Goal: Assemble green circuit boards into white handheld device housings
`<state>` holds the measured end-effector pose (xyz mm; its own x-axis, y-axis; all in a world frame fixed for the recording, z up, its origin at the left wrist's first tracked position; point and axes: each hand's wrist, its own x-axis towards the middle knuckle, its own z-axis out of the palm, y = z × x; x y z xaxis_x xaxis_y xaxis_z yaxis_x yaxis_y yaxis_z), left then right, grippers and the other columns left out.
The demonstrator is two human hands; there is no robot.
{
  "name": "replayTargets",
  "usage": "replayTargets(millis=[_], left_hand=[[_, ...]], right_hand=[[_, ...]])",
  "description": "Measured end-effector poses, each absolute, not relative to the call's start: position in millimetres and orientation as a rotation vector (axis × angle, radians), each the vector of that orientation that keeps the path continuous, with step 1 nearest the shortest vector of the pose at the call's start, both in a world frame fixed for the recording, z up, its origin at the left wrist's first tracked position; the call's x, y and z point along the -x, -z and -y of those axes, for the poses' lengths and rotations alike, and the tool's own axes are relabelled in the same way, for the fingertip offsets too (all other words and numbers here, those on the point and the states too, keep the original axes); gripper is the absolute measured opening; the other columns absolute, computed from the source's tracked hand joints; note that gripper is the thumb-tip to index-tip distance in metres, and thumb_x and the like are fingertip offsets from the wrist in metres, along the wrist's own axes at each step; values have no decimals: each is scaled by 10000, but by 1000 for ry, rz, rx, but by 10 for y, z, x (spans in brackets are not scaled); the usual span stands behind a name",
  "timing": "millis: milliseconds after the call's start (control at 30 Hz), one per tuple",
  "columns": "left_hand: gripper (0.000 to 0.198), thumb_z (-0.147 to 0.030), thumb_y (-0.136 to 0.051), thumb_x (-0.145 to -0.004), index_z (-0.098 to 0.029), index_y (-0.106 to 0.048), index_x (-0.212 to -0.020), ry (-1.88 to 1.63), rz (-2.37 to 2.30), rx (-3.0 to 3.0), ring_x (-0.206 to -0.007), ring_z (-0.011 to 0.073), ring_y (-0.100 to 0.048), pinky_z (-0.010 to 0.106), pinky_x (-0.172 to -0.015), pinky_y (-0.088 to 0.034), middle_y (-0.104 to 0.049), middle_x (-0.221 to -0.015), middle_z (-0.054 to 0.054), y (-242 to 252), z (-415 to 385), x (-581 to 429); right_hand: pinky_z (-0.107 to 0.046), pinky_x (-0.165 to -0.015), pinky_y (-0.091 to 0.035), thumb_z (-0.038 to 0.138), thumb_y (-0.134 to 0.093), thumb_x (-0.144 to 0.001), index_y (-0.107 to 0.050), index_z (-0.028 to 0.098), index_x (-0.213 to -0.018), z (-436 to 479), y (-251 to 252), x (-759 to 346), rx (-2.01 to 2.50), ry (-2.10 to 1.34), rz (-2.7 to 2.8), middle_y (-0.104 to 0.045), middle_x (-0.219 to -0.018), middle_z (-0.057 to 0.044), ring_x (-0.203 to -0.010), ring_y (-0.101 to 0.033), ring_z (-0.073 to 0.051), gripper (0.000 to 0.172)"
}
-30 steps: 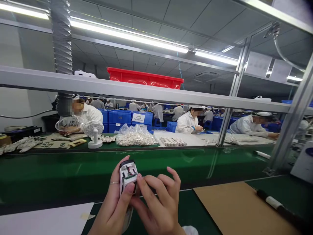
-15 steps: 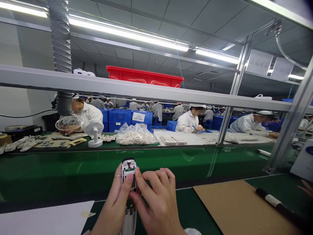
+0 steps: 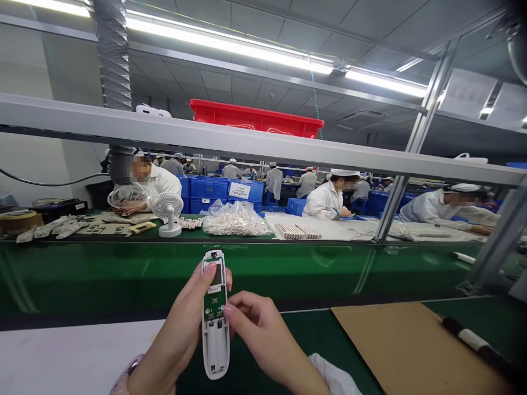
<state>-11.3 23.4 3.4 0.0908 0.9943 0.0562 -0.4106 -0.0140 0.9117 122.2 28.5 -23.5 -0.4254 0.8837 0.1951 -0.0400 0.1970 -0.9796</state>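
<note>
A white remote control half [image 3: 216, 348] stands almost upright before me, its inside facing me. In its upper part sits a green circuit board [image 3: 214, 302] with a small grey display [image 3: 217, 275]; the hollow lower end looks like a battery bay. My left hand [image 3: 189, 302] is closed around the remote's left side, thumb over the top of the display and fingertips showing past the right edge. My right hand [image 3: 259, 326] pinches the right edge near the lower end of the board, with its thumb in front. What lies behind the remote is hidden.
A green belt [image 3: 288, 274] crosses in front of me. Brown cardboard [image 3: 382, 345] lies at right, bearing a black tool with a white band [image 3: 473, 340]. White paper [image 3: 74, 356] lies at left. Beyond the belt are a small fan [image 3: 167, 211], a bag of white parts [image 3: 236, 219] and co-workers.
The remote has tipped so its whole inner face shows, battery bay included. My right hand has moved down from the display to the lower end of the board. The view has shifted slightly.
</note>
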Motion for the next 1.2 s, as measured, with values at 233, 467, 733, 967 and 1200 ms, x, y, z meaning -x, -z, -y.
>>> replayTargets(millis=[233,467,733,967,1200], left_hand=[[313,-481,-521,-861,-185,-615,-897,-1350,-770,-943,-698,157,-573,243,-633,-485,-631,-746,28,-16,-243,116],[300,-494,-580,-823,-204,-599,-893,-1402,-806,-924,-707,150,-587,227,-614,-474,-617,-758,3,-7,-199,30],[282,-479,-605,-810,-214,-581,-901,-1495,-858,-863,-733,148,-608,219,-613,-477,-637,-836,3,-21,-208,-43],[224,-414,-579,-835,-204,-590,-914,-1430,-825,-858,-784,171,-602,273,-704,-494,-655,-837,14,87,-308,6],[664,-408,-640,-788,-273,-343,-1366,-1390,-1074,-874,-1216,270,-476,348,-935,-409,-461,-1395,97,37,-372,-84]], right_hand=[[-218,-610,-406,452,-677,-781,-658,120,-871,-300,365,-1071,709,-1524,1427,-608,-711,-17,-631,-517,-101,344],[-225,-586,-361,499,-696,-738,-625,116,-803,-247,340,-1007,692,-1470,1371,-564,-686,-10,-607,-460,-100,395],[-221,-599,-364,516,-696,-733,-627,121,-800,-317,381,-1050,636,-1513,1420,-542,-685,0,-631,-449,-100,407],[-211,-603,-381,539,-657,-768,-624,138,-959,-373,417,-1045,645,-1533,1385,-545,-700,10,-622,-479,-96,446],[-241,-624,-455,628,-547,-790,-601,136,-952,-569,547,-1077,909,-1183,1472,-613,-763,-30,-697,-589,-151,521]])
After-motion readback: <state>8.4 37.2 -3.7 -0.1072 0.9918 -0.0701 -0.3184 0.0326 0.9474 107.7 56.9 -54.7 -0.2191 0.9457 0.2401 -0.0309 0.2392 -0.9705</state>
